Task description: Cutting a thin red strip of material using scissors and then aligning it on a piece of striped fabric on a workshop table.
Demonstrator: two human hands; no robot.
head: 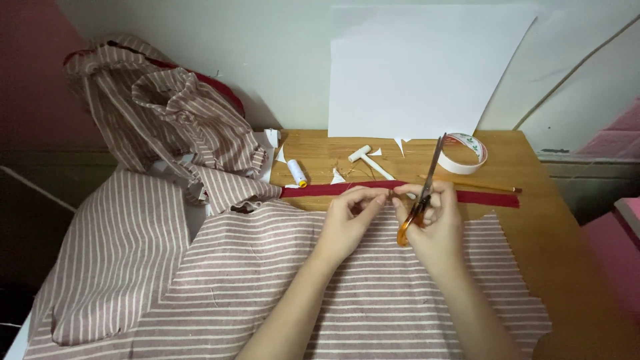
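Observation:
My right hand [430, 217] grips orange-handled scissors [421, 193], blades pointing up and away over the table. My left hand [353, 210] pinches something small at its fingertips, right next to the right hand's fingers and over a long red zipper strip [490, 198]. What it pinches is too small to tell. Both hands rest above a pink and white striped fabric [267, 280] spread across the wooden table [567, 227].
More striped fabric [167, 113] is heaped at the back left. A white sheet of paper [420, 67] leans on the wall. A roll of white tape [467, 152], a white spool [297, 172], a small white mallet [368, 159], a thin stick [487, 187] and paper scraps lie behind the zipper.

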